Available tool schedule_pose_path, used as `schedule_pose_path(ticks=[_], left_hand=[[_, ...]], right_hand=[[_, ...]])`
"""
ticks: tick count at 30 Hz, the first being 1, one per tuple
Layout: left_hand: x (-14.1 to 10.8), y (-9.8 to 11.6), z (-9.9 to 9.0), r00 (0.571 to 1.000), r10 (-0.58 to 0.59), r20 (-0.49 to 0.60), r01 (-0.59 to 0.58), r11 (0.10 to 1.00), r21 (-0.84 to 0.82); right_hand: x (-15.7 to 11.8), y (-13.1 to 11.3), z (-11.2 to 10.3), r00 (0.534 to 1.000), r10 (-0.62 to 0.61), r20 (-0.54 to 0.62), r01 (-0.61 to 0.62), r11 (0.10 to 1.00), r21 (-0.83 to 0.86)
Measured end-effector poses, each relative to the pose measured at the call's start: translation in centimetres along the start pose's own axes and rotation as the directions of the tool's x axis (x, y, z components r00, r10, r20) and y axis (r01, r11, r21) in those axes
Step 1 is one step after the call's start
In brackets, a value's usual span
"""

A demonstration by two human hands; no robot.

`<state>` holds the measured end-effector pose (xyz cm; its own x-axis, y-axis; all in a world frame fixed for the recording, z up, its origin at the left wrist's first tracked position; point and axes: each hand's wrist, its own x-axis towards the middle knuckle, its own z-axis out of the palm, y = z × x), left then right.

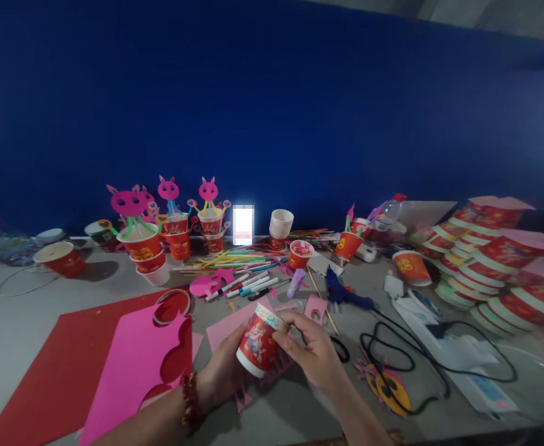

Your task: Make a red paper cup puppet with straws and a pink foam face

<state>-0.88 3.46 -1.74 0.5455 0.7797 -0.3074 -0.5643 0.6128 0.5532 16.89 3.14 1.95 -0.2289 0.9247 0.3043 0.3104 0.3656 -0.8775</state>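
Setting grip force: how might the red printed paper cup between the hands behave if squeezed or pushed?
The red printed paper cup is probably light and easily dented, given its papery look. Its round, tapering side would likely roll in a curve if laid down.

no text can be read; the yellow print (404, 266) on a red cup (412, 270) at right is too blurred.
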Motion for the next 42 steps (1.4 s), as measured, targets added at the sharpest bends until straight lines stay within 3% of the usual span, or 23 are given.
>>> schedule_pose_path(ticks=[5, 11, 15, 19, 25, 30, 33, 35, 37, 39, 42], left_hand=[[-0.3, 0.0, 0.2, 0.985, 0.161, 0.053, -0.166, 0.981, 0.102], [0.0, -0.6, -0.3, 0.998, -0.031, 0.055, 0.028, 0.998, 0.051], [-0.1, -0.7, -0.3, 0.991, 0.137, -0.002, -0.135, 0.983, 0.125], [-0.6, -0.2, 0.2, 0.974, 0.204, 0.098, -0.219, 0.958, 0.183], [-0.9, 0.2, 0.4, 0.985, 0.102, 0.136, -0.122, 0.981, 0.148], [-1.3, 0.2, 0.4, 0.989, 0.048, 0.138, -0.08, 0.97, 0.231], [-1.2, 0.1, 0.1, 0.99, 0.085, 0.112, -0.108, 0.969, 0.223], [-0.9, -0.1, -0.5, 0.991, 0.022, 0.134, -0.036, 0.994, 0.102], [-0.6, -0.4, -1.1, 0.971, -0.106, 0.213, 0.108, 0.994, 0.0], [-0.3, -0.7, -1.3, 0.947, -0.183, 0.265, 0.189, 0.982, 0.004], [-0.1, -0.6, -0.4, 0.981, -0.112, 0.156, 0.099, 0.991, 0.088]], right_hand=[[-0.3, 0.2, -0.3, 0.998, -0.052, 0.027, 0.053, 0.997, -0.051], [-0.6, 1.9, -1.1, 0.99, -0.141, -0.006, 0.141, 0.99, -0.023], [-0.4, 1.3, -1.3, 0.995, -0.103, -0.001, 0.102, 0.99, -0.093], [-0.3, 0.4, -1.1, 0.994, -0.1, 0.047, 0.106, 0.981, -0.164], [-0.7, 1.2, -1.0, 0.979, -0.206, -0.009, 0.206, 0.978, -0.035], [-0.7, 0.3, -0.9, 0.989, -0.143, 0.039, 0.144, 0.989, -0.036], [-0.8, 0.2, -0.7, 0.986, -0.154, 0.066, 0.159, 0.984, -0.077], [-0.8, 0.5, -0.7, 0.981, -0.178, 0.073, 0.183, 0.98, -0.073], [-0.9, 0.9, -0.7, 0.978, -0.191, 0.078, 0.195, 0.98, -0.039], [-0.9, 1.0, -0.8, 0.985, -0.15, 0.08, 0.148, 0.989, 0.022], [-0.8, 0.6, -1.0, 0.993, -0.031, 0.115, 0.02, 0.995, 0.1]])
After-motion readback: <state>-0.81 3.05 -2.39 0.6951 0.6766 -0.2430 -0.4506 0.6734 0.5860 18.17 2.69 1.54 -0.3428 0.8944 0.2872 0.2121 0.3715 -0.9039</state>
